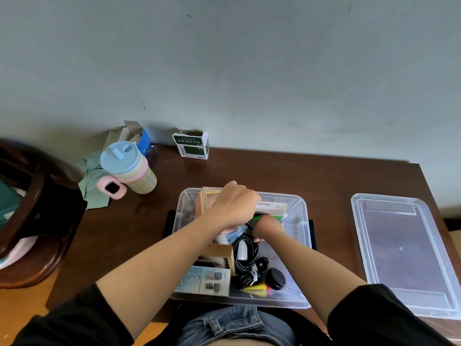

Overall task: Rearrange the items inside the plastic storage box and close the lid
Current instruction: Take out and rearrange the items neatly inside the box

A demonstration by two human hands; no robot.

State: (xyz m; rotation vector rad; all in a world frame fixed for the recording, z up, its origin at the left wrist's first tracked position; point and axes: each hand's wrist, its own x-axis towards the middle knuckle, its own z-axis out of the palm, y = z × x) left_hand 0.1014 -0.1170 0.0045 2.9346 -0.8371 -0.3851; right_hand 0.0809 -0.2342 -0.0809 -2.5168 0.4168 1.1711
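The clear plastic storage box sits open on the dark wooden table, right in front of the person. Both hands are inside it. The left hand is curled over a pale flat carton at the box's 12 o'clock end, fingers wrapped round its edge. The right hand reaches in just beside it, among green items (its fingers are hidden, so I cannot tell whether they grasp anything). Toward 6 o'clock in the box lie coiled black cables, a round black puck and a printed product box. The lid lies flat on the table at 3 o'clock, well apart. At 10 o'clock stands a blue-lidded cup; a green-and-white packet stands at 11.
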